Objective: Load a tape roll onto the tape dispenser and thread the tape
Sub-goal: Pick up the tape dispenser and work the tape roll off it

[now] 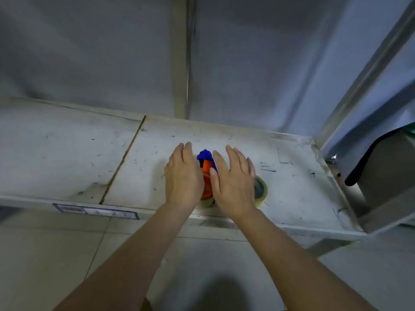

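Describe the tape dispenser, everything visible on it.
The tape dispenser lies on the scuffed white shelf near its front edge, between the two hands. Only a narrow strip shows: a blue end pointing away from the person, an orange and black middle that looks like plastic, and a pale rounded part at the near end. The left hand covers its left side and the right hand its right, fingers flat and spread; whether either touches it cannot be told. No tape can be seen threaded.

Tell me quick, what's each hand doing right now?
Left hand: open, fingers flat, beside the orange-and-blue plastic tape dispenser, holding nothing.
Right hand: open, partly covering the yellowish tape roll, holding nothing.
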`<state>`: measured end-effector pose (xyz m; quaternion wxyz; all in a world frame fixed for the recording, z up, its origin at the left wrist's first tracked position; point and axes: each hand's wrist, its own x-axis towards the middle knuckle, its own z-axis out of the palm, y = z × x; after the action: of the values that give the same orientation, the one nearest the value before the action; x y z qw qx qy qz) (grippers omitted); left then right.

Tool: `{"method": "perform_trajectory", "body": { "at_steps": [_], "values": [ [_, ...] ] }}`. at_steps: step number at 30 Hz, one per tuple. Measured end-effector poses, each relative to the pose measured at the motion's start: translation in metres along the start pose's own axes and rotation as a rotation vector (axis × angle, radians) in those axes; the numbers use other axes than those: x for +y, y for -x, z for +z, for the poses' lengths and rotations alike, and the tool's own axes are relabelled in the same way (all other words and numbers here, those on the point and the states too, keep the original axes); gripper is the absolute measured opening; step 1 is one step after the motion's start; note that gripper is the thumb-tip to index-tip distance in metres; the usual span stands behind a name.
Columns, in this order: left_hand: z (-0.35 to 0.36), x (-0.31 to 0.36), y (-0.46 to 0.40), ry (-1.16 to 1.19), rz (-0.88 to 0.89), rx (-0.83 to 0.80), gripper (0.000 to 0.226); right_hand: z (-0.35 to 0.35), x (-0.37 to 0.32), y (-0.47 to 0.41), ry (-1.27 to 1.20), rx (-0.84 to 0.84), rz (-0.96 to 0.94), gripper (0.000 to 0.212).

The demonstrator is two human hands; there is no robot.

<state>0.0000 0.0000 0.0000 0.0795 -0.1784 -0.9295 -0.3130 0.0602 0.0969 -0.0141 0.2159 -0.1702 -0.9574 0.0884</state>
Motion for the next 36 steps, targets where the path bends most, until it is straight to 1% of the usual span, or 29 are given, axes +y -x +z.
{"method": "perform_trajectory", "body": {
  "at_steps": [1,3,7,14,20,27,32,36],
  "values": [
    [0.007,-0.004,0.0,0.022,-0.014,0.029,0.05,0.008,0.002,0.002,0.0,-0.017,-0.009,0.047],
    [0.022,-0.014,-0.002,0.056,-0.026,0.08,0.047,0.025,0.006,0.006,0.029,0.008,-0.027,0.047],
    [0.033,-0.026,0.006,0.068,0.012,0.052,0.047,0.04,0.009,0.018,0.043,0.02,-0.034,0.047],
    [-0.004,-0.031,0.05,0.07,0.067,-0.049,0.05,0.019,-0.011,0.049,0.082,-0.006,-0.005,0.051],
    [-0.033,-0.035,0.068,0.039,0.116,-0.086,0.045,0.002,-0.024,0.063,0.081,-0.014,0.018,0.052],
    [-0.032,-0.038,0.07,0.054,0.054,-0.159,0.044,0.009,-0.019,0.058,-0.003,-0.074,-0.002,0.063],
    [-0.01,-0.045,0.057,0.074,0.003,-0.241,0.046,0.023,-0.019,0.034,-0.021,-0.164,-0.055,0.081],
    [0.006,-0.047,0.039,0.148,-0.035,-0.239,0.043,0.034,-0.021,0.016,-0.001,-0.251,-0.063,0.08]
  ]
}}
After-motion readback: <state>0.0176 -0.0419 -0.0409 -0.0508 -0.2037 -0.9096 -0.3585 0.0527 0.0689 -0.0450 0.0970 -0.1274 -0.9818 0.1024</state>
